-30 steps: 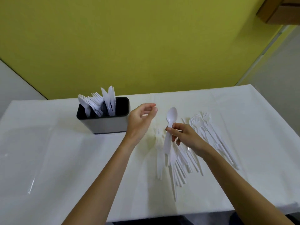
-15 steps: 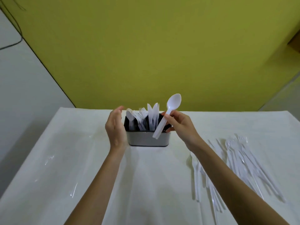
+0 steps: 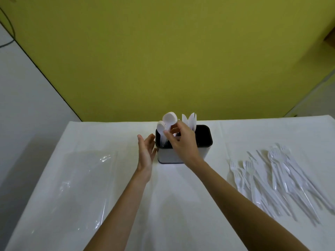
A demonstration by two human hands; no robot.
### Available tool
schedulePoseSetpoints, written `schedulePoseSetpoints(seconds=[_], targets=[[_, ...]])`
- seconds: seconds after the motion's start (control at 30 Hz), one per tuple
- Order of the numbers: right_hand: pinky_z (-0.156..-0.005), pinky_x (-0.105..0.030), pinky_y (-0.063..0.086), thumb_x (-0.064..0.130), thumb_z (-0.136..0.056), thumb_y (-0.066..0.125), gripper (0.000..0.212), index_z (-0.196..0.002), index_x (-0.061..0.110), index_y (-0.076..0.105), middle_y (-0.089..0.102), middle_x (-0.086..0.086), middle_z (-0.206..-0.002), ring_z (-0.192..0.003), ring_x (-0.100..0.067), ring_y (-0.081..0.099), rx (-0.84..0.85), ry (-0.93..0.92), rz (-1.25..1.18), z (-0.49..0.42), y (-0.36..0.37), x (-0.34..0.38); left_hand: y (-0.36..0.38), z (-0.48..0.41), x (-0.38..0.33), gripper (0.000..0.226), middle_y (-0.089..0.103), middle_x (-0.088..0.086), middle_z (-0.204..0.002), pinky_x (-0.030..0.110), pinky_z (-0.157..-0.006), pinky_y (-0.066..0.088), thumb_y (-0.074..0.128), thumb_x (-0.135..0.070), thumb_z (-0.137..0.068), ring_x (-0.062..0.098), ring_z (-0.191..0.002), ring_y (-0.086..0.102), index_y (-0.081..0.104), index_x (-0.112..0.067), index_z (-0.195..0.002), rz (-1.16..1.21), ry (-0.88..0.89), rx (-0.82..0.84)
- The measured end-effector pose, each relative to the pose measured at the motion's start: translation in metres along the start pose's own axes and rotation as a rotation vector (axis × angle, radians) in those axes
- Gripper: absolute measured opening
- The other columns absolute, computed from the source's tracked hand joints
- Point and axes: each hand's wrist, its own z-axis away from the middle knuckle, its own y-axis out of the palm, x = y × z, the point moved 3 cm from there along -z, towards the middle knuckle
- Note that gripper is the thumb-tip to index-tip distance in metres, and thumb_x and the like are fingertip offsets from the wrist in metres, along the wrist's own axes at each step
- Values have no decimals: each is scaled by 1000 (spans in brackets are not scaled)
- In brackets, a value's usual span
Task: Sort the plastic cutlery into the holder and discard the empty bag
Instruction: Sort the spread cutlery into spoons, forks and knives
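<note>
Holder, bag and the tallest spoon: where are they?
holder (image 3: 167,157), head view, grey front wall.
bag (image 3: 81,182), head view, middle of the clear plastic.
spoon (image 3: 169,118), head view, its bowl.

Two bare forearms stretched from the lower edge toward frame centre, left hand (image 3: 146,154) upright just left of centre, palm facing right, fingers straight, right hand (image 3: 184,144) at centre, thumb and curled fingers pinching a white plastic spoon (image 3: 169,117)
</note>
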Motion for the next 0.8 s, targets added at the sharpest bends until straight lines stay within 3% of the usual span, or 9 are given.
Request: schedulePoseSetpoints(seconds=[0.13,0.27,0.4,0.57,0.8], targets=[[-51,-19,29,26,-90,61,21,-79,18,43,48,8,-69,-64,-14,46,15,-29,293,6,13,-7,-7,-5,-1,74,50,5,-142,35,-114,30,7,-57,-98,17,-133,43,43,-8,-141,34,-32,53],[-67,-35,35,29,-92,57,23,-89,7,58,61,-13,-81,-78,-29,53,21,-107,515,8,21,-7,-10,-6,0,77,54,5,-137,32,-111,32,5,-58,-97,15,-130,47,48,-8,-137,58,-46,105],[-75,-35,28,35,-96,48,31,-100,8,61,63,-14,-91,-91,-31,52,61,-85,608,8,25,-7,-10,-4,0,77,58,6,-134,34,-114,31,4,-58,-97,15,-129,48,52,-9,-133,65,-34,136],[-76,-36,30,35,-95,48,30,-104,11,63,67,-12,-93,-95,-30,54,35,-98,627,4,26,-5,-9,-1,1,76,57,7,-134,34,-115,30,4,-57,-98,15,-129,48,52,-9,-132,49,-16,152],[-70,-35,39,21,-88,60,17,-98,9,66,68,-9,-84,-81,-31,58,-65,-151,476,16,11,-4,-13,0,-3,74,44,4,-147,35,-118,22,5,-56,-98,14,-138,36,42,-9,-142,0,29,72]])
